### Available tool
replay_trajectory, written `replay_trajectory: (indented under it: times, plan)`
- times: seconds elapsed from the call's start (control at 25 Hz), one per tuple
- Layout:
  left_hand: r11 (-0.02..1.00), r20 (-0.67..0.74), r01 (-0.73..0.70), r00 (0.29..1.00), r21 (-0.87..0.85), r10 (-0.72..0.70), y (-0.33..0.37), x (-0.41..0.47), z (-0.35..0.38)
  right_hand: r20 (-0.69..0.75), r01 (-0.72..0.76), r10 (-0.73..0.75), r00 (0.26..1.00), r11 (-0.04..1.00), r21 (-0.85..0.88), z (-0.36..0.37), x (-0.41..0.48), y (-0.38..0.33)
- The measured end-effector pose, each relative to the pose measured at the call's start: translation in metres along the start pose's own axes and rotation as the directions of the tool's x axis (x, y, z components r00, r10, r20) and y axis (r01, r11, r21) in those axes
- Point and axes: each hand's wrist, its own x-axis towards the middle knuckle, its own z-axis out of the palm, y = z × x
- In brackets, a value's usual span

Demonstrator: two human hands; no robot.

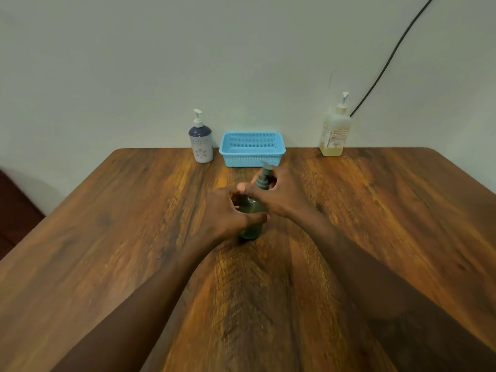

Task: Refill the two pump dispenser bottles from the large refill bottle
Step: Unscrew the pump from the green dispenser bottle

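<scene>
A dark green pump bottle (252,226) stands upright in the middle of the wooden table (107,237). My left hand (228,213) is wrapped around its body. My right hand (281,194) grips the green pump head and collar (264,178) at its top. A white and blue flowered pump bottle (201,142) stands at the back, left of centre. The large refill bottle (335,130), pale with yellowish liquid low inside and a white pump, stands at the back right against the wall.
A light blue perforated plastic basket (252,149) sits at the table's far edge between the two back bottles, just behind my hands. A black cable (389,63) runs down the wall behind the refill bottle. Something dark red (16,208) is at the left edge.
</scene>
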Motion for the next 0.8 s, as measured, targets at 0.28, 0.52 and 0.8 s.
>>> replay_trajectory:
  times: [0.28, 0.52, 0.8]
  plan:
    - [0.997, 0.081, 0.077, 0.994, -0.024, -0.075, 0.011, -0.020, -0.028, 0.358, -0.072, -0.046, 0.933, 0.948, 0.309, -0.020, -0.006, -0.025]
    - [0.997, 0.050, 0.068, 0.996, 0.024, -0.069, 0.017, -0.033, -0.036, 0.090, 0.107, -0.090, 0.992, 0.970, -0.217, -0.007, -0.020, -0.043]
    - [0.996, 0.171, 0.085, 0.981, 0.038, -0.090, 0.019, -0.038, -0.045, 0.250, 0.191, -0.170, 0.953, 0.980, -0.060, -0.013, -0.029, -0.053]
